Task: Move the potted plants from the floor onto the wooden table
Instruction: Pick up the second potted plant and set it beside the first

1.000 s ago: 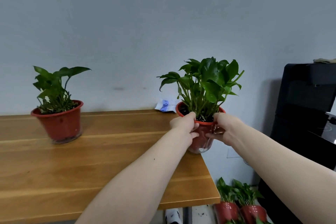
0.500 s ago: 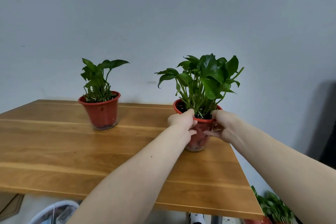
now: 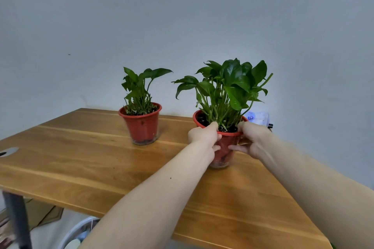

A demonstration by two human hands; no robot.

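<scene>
Here, both hands are gripping the near pot (image 3: 221,147) at its rim, the left hand (image 3: 203,137) at nine o'clock and the right hand (image 3: 252,140) at three, thumbs hooking over the lip so the leafy plant is staying upright. The pot is sitting on the tabletop (image 3: 101,159), seemingly touching down. A second pot (image 3: 141,123) is standing apart at ten o'clock, leaving room between the leaves.

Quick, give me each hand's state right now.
Left hand: closed on the potted plant.
Right hand: closed on the same pot's other side.
</scene>
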